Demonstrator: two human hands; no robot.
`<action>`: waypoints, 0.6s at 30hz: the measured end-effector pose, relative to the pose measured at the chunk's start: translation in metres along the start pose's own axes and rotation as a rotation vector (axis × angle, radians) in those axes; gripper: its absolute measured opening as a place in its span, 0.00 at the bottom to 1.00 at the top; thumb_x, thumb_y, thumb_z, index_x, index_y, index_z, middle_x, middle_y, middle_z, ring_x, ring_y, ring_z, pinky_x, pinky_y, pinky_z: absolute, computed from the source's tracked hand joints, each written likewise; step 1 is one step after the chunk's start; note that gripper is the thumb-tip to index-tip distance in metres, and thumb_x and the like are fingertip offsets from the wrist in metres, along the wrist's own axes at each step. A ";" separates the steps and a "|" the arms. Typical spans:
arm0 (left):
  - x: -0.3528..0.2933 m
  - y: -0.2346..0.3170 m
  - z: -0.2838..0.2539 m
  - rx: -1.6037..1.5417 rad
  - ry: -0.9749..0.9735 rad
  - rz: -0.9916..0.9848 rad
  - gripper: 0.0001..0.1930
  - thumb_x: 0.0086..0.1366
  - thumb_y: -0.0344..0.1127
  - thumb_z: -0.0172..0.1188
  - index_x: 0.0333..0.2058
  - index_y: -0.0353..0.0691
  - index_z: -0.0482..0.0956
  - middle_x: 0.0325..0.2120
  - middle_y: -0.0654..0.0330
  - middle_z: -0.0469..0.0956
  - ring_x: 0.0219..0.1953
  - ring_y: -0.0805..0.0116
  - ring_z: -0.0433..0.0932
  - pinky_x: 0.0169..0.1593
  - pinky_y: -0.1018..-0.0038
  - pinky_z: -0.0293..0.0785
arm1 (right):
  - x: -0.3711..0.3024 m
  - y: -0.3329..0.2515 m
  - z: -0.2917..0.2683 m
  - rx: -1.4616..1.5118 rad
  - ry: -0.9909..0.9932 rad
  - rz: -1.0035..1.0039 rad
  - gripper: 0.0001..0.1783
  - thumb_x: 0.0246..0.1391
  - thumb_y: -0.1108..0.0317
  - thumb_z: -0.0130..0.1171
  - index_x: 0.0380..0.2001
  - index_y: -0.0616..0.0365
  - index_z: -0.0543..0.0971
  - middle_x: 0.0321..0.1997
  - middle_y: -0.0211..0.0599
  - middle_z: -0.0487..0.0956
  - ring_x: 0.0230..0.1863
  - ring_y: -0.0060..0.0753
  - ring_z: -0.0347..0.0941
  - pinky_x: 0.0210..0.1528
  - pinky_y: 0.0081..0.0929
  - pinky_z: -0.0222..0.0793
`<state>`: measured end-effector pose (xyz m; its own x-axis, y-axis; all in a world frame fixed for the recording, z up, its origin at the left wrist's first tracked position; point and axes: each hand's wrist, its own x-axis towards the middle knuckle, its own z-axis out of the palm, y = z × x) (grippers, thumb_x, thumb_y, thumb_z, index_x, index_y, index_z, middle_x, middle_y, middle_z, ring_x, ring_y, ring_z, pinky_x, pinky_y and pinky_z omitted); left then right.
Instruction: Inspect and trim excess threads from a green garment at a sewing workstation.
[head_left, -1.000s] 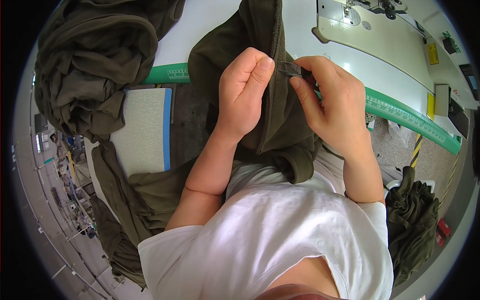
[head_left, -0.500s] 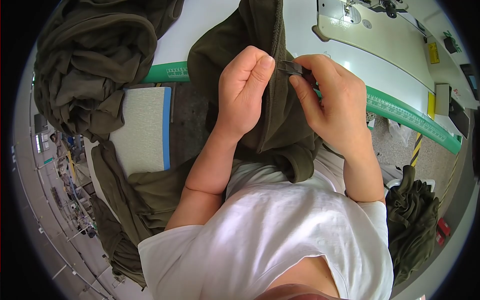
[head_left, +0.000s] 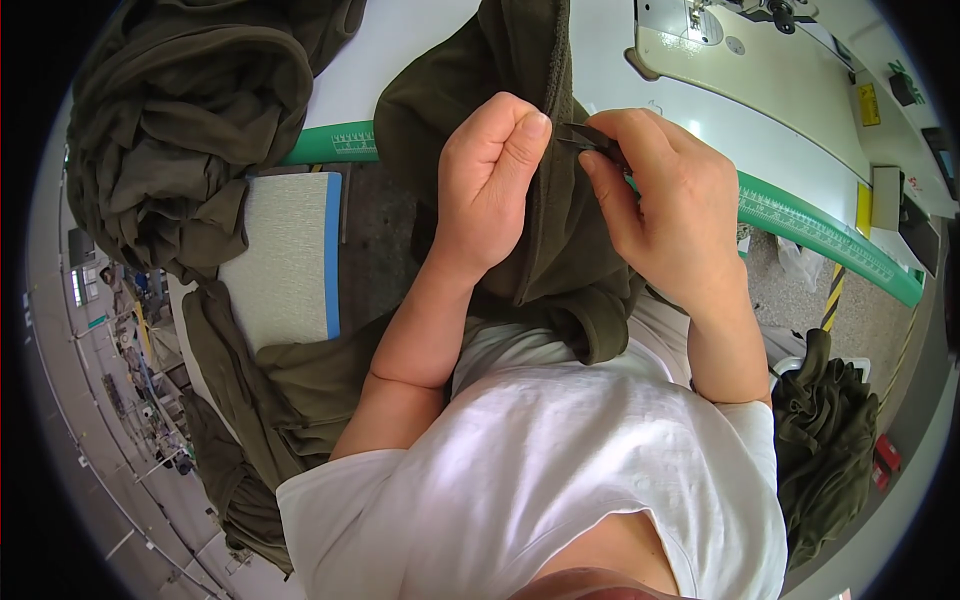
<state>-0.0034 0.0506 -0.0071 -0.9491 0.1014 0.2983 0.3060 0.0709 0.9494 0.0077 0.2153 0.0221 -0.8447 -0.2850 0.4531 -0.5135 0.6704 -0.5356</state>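
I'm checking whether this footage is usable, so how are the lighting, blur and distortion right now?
Head view: the green measuring strip looks bowed and the corners go black; head view: the white shirt is bright, with soft fold shadows, while the olive garment is dark; head view: the snips look fairly sharp, though partly hidden by fingers.

Dark snips (head_left: pixel 594 140) against olive cloth (head_left: pixel 575 240)

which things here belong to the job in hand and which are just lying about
In hand:
- dark olive cloth, gripped by the left hand
- small dark snips, in the right hand

Apparently just nearby:
- bundled cloth, upper left
- cloth heap, lower right
- sewing machine
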 end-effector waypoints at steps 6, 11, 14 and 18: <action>-0.002 0.006 -0.001 -0.151 -0.012 -0.140 0.13 0.68 0.33 0.47 0.23 0.36 0.66 0.18 0.73 0.59 0.22 0.84 0.53 0.25 0.84 0.53 | -0.001 0.012 0.008 0.241 -0.023 0.034 0.09 0.47 0.73 0.61 0.34 0.61 0.75 0.22 0.36 0.74 0.22 0.28 0.71 0.24 0.23 0.64; -0.002 0.005 -0.001 -0.217 -0.019 -0.163 0.13 0.69 0.34 0.47 0.24 0.37 0.66 0.18 0.74 0.58 0.22 0.85 0.52 0.25 0.85 0.51 | -0.003 0.017 0.013 0.575 -0.138 0.221 0.08 0.51 0.73 0.59 0.35 0.63 0.75 0.22 0.27 0.72 0.24 0.18 0.65 0.26 0.17 0.61; -0.003 0.006 0.002 -0.240 -0.019 -0.175 0.13 0.69 0.34 0.47 0.24 0.38 0.66 0.18 0.74 0.57 0.22 0.86 0.52 0.24 0.85 0.50 | -0.005 0.020 0.022 0.753 -0.108 0.262 0.08 0.52 0.72 0.58 0.35 0.63 0.75 0.24 0.24 0.72 0.25 0.15 0.64 0.27 0.15 0.60; -0.003 0.004 0.003 -0.205 -0.014 -0.138 0.13 0.69 0.34 0.47 0.24 0.38 0.66 0.18 0.75 0.57 0.22 0.86 0.52 0.24 0.85 0.50 | -0.005 0.023 0.025 0.989 0.005 0.295 0.07 0.52 0.72 0.58 0.34 0.63 0.75 0.26 0.21 0.72 0.26 0.13 0.63 0.29 0.13 0.59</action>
<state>0.0010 0.0530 -0.0050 -0.9792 0.1185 0.1647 0.1509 -0.1173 0.9816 -0.0035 0.2150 -0.0104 -0.9577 -0.1960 0.2109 -0.1831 -0.1509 -0.9714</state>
